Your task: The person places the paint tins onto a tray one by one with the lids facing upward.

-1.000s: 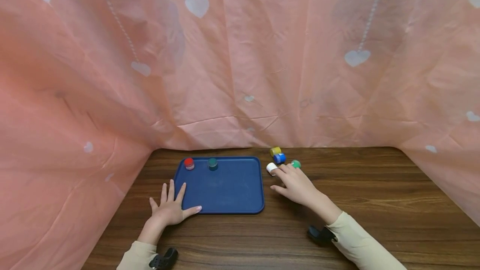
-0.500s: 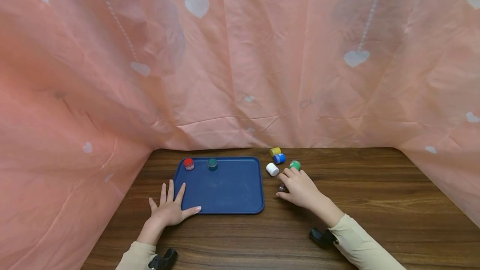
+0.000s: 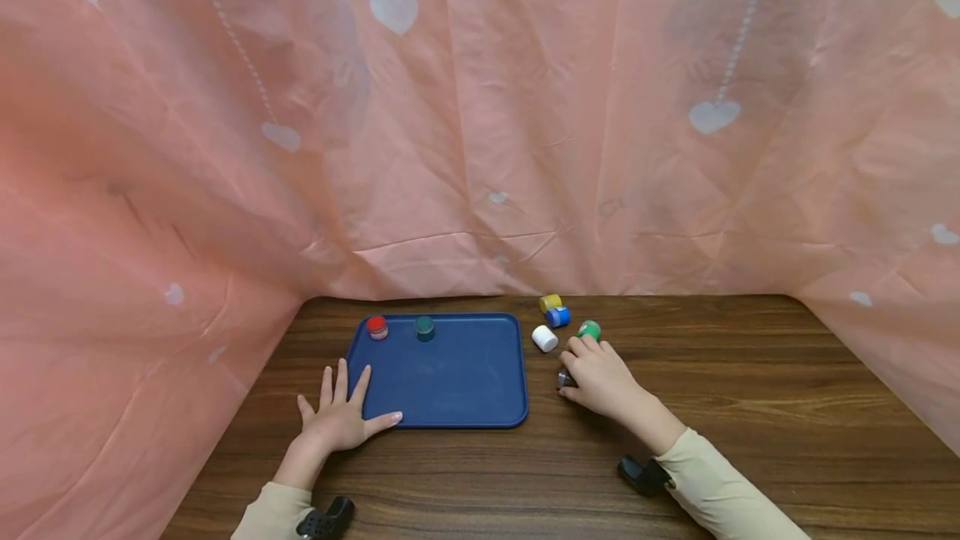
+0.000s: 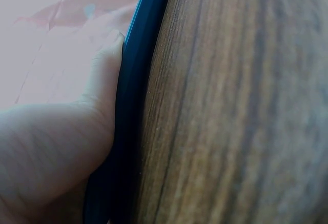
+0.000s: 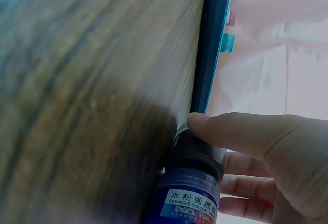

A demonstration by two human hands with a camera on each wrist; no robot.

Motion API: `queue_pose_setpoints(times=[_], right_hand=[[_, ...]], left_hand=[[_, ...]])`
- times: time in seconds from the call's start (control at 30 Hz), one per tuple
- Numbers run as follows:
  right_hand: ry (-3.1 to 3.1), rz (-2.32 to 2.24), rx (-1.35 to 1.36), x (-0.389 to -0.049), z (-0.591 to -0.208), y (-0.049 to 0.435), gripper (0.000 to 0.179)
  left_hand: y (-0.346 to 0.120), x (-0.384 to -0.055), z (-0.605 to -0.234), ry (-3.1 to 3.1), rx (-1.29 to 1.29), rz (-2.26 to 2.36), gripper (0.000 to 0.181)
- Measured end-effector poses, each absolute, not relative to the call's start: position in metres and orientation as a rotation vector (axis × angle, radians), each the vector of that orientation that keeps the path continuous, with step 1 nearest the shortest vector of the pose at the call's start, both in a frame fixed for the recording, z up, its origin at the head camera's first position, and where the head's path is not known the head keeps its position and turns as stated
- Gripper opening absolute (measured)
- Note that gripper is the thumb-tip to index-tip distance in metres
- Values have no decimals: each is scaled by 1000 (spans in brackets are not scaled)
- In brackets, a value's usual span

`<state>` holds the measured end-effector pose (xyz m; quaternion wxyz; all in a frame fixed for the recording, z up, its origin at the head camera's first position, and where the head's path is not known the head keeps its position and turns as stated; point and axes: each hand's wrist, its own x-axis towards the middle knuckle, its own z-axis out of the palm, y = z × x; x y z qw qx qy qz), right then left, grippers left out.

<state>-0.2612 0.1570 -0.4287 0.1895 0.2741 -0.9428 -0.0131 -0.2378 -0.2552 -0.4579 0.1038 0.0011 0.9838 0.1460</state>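
Note:
My left hand [image 3: 335, 423] lies with fingers spread over the front left corner of a blue tray [image 3: 465, 423]; its thumb runs along the tray's edge in the left wrist view. My right hand [image 3: 603, 382] bends over the table right of the tray. Thumb and fingers grip a black gouache paint jar [image 5: 197, 155], which shows as a dark bit of jar [image 3: 564, 377] under the hand in the head view. A blue gouache jar [image 5: 189, 198] with a printed label touches it, hidden by the hand in the head view. Beyond the fingertips is a green jar [image 3: 590, 329].
On the tray's far left stand a red jar [image 3: 377, 327] and a dark green jar [image 3: 425, 328]. A white jar [image 3: 545, 338], a blue jar [image 3: 558, 317] and a yellow jar [image 3: 551, 302] lie right of the tray. A pink curtain [image 3: 480, 148] encloses the wooden table [image 3: 750, 407].
My right hand has drawn back from beside the white jar, slightly right and nearer, and its thumb and fingers have closed on the black jar. The left hand and tray have stayed still.

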Motion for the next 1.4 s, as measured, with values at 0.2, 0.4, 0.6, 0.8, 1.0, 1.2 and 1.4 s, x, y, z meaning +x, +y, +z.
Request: queue_pose_setpoints(times=[0.2,0.4,0.6,0.8,1.0,1.2,1.4], right_hand=[[-2655,-46,796,-261,-427,156,36],[-2652,-43,832,-262,-428,156,38],[-2610,-1,853,-266,-429,153,38],[-2590,64,854,-272,-426,146,35],[-2570,98,848,-278,-424,136,33],[-2570,105,845,-283,-421,127,35],[-2605,141,841,-288,-417,118,31]], left_hand=[[-256,-239,-461,2905,4,426,122],[-255,-238,-460,2896,0,447,123],[-255,-238,-460,2891,-6,453,123],[-255,-240,-459,2887,-11,447,122],[-254,-240,-459,2884,-8,451,122],[-253,-240,-459,2883,-7,454,122],[-253,-241,-460,2888,-9,453,122]])
